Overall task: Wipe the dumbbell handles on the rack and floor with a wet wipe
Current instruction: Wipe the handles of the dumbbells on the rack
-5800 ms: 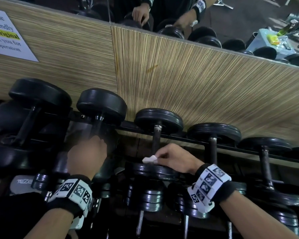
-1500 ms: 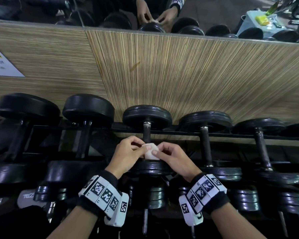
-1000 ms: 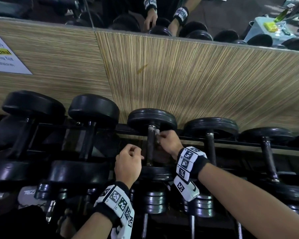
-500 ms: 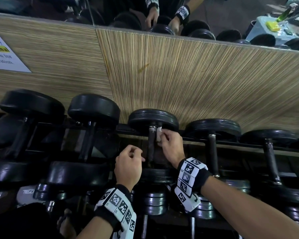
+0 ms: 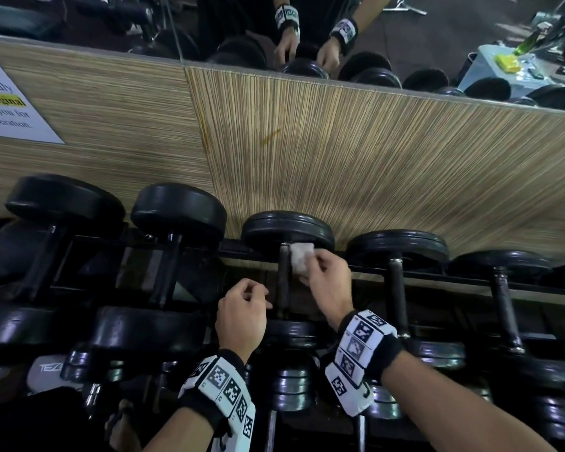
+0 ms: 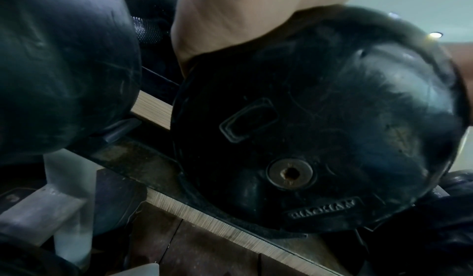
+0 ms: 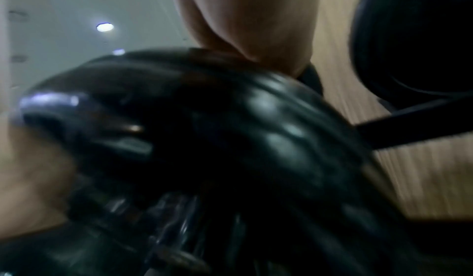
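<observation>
On the upper rack (image 5: 366, 275), the right hand (image 5: 328, 282) pinches a white wet wipe (image 5: 300, 257) against the top of the middle dumbbell's handle (image 5: 283, 278). The left hand (image 5: 240, 316) hovers just left of it, fingers loosely curled, holding nothing. Both wrist views are blurred, filled with black weight heads.

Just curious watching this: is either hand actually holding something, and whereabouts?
The right hand pinches a white wet wipe at its lower right edge, against the dumbbell handle. The left hand holds nothing visible.
</observation>
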